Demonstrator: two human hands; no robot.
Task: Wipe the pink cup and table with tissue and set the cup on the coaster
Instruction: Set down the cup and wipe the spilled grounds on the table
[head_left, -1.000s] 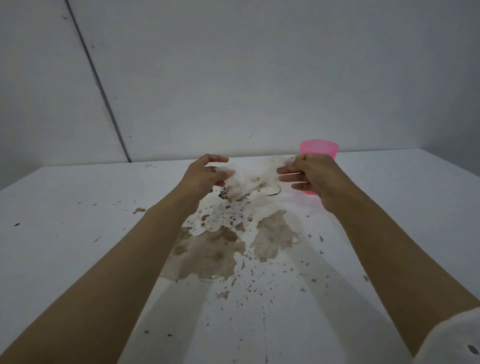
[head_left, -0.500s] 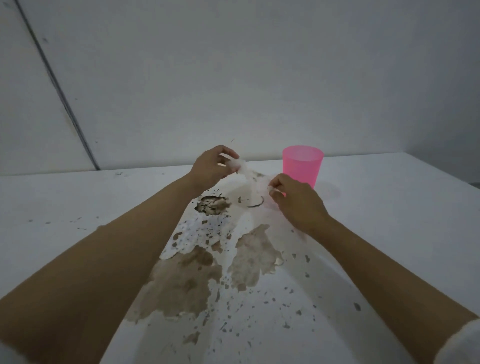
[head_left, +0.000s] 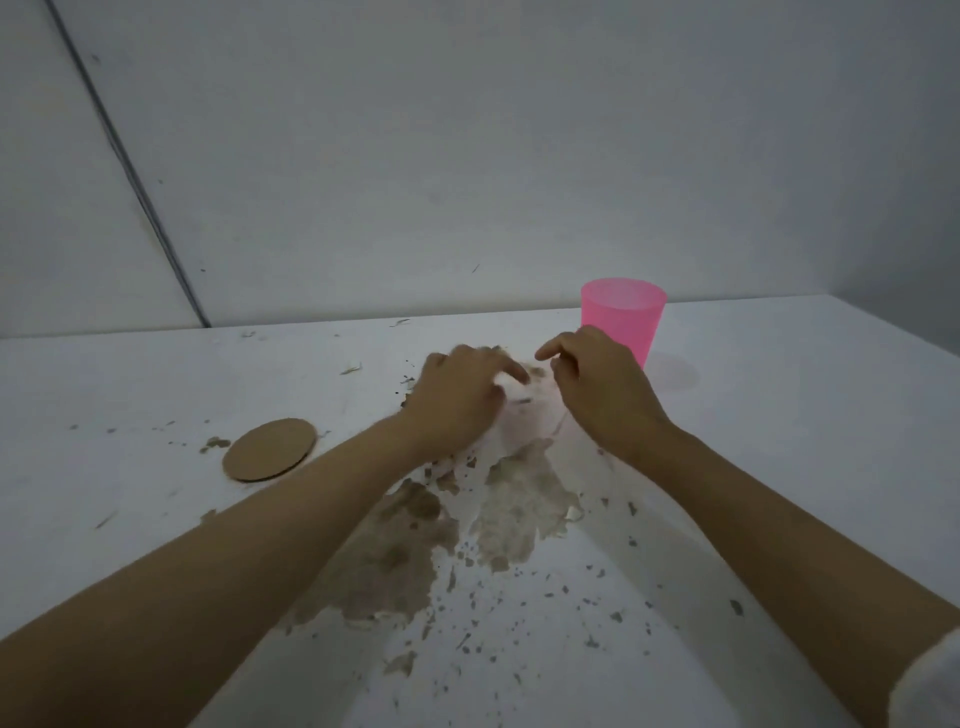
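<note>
A translucent pink cup (head_left: 626, 317) stands upright on the white table (head_left: 779, 415), just behind my right hand. A white tissue (head_left: 524, 415) with brown stains lies flat on the table between my hands. My left hand (head_left: 457, 400) presses down on its left part, fingers spread over it. My right hand (head_left: 597, 389) rests on its right edge with the forefinger stretched out. A round brown coaster (head_left: 270, 449) lies flat to the left, apart from both hands. Brown spilled patches (head_left: 405, 551) and specks cover the table in front of the tissue.
The table's back edge meets a plain grey wall (head_left: 467, 156), with a dark seam (head_left: 130, 171) running down at the left. The table's right edge (head_left: 904, 327) slants away at the far right. Small crumbs (head_left: 353, 369) lie near the back.
The tissue, held stretched in the air between both hands, has come down flat onto the table. The view has shifted, bringing the coaster in at the left.
</note>
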